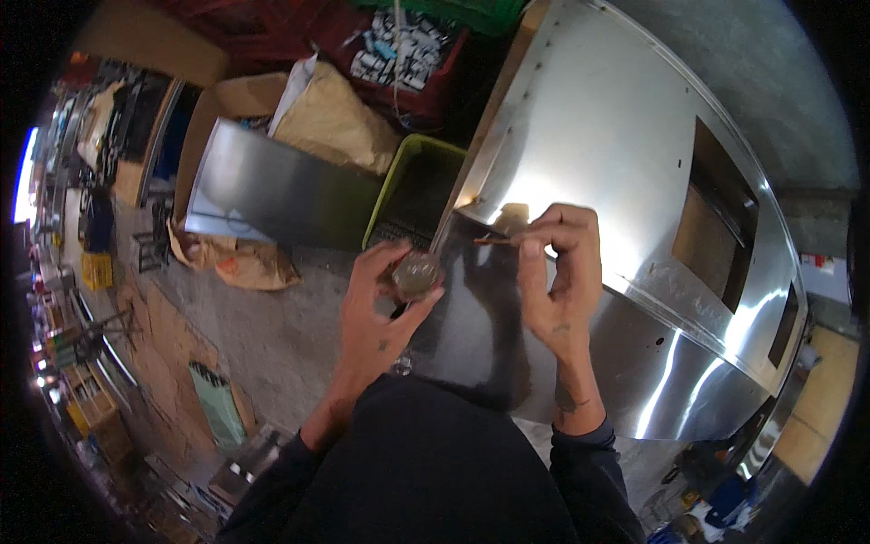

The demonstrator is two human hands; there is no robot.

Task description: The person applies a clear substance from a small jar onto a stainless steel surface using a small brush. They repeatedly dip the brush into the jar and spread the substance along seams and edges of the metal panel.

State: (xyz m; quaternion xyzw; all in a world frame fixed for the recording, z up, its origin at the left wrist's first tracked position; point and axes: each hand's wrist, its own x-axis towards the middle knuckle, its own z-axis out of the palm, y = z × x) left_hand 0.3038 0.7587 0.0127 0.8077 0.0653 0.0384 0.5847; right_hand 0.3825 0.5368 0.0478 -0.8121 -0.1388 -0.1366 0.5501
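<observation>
Two bare hands meet just above the middle of the frame, but going from the left edge first: a cluttered workshop floor (263, 335) bends along the rim, with a yellow crate (95, 269) at the far left, scraps of brown cardboard, and a pale green flat packet (216, 403) lying lower left. Above that, in the upper left, an open cardboard box (227, 100) stands beside a grey metal sheet (281, 195) tilted against it, and crumpled brown paper (237, 263) lies at its foot. A tan sack (335, 113) sits at upper centre, next to a green plastic bin (412, 186), with a red crate (408, 54) of small parts behind them at the top. Left of centre, the left hand (381, 304) is curled around a small round jar (417, 275), fingers and thumb closed about it, holding it up at the near edge of the big steel panel. Just right of it, the right hand (557, 272) has thumb and fingertips pressed together, pinching a thin brown stick (497, 240) that points left toward the jar; the two are close but apart. Under and behind both hands, filling the centre and right of the frame, lies a large shiny stainless steel panel (616, 154) with rectangular cut-outs near its right side and glare across its face. Dark sleeves come up from the lower edge, and grey concrete shows in the upper right.
</observation>
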